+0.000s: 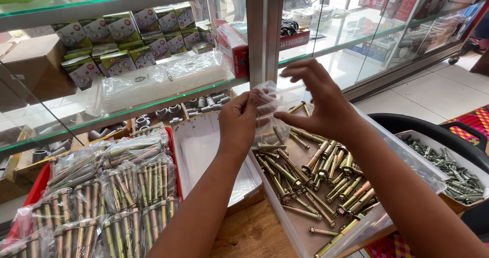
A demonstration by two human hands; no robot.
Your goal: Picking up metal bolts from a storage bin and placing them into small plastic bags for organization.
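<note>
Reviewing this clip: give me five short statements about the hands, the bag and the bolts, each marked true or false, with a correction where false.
1. Both hands hold a small clear plastic bag. True: the left hand and right hand pinch it near its top.
2. The bag is held above a tray of loose brass-coloured anchor bolts. True.
3. The bagged bolts lie to the right of the tray. False: they are piled at the left, in a red tray.
4. The white box between the two piles is full of bolts. False: no bolts show in it.
5. Green and white boxes stand on a glass shelf behind. True.
</note>
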